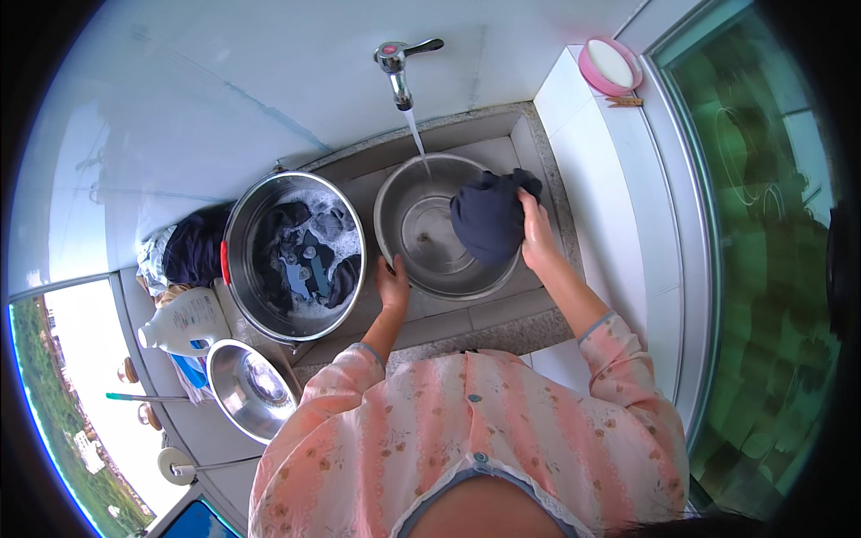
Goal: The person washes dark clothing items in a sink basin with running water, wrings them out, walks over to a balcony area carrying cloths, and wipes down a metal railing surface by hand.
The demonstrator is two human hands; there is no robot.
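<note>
My right hand (538,232) grips a bunched dark cloth (491,215) over the right side of a metal basin (430,262). The basin rests in a tiled sink (377,215), and water runs into it from a chrome tap (399,74) on the wall. At the basin's near left rim is my left hand (393,282), fingers against the edge; I cannot tell how firmly it holds. Left of the basin, a metal bucket (240,269) with a red tab contains dark clothes (343,279) in sudsy water.
Beside the bucket lie dark clothing (195,245), a white detergent jug (188,319) and a second metal bowl (225,383). A pink dish (609,67) and a wooden clothes peg (625,102) sit on the right ledge. A glass door (753,269) borders the right side.
</note>
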